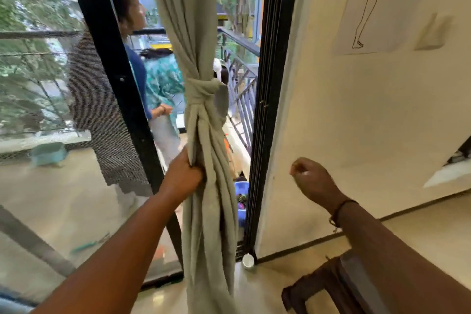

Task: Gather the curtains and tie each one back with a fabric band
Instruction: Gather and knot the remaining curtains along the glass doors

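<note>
A pale grey-green curtain (206, 199) hangs gathered into one thick bunch in front of the open balcony door. A fabric band (202, 89) of the same cloth is wrapped and knotted round it at mid height. My left hand (187, 173) grips the folds on the curtain's left side, well below the knot. Off to the right, in front of the cream wall, my right hand (312, 181) hovers with its fingers curled and nothing in it, clear of the curtain.
A black door frame (265, 109) stands right of the curtain, a glass panel (51, 186) left. A person (153, 84) is on the balcony by a railing (242, 79). A dark wooden stool (326, 288) sits bottom right, a white cup (248, 260) on the floor.
</note>
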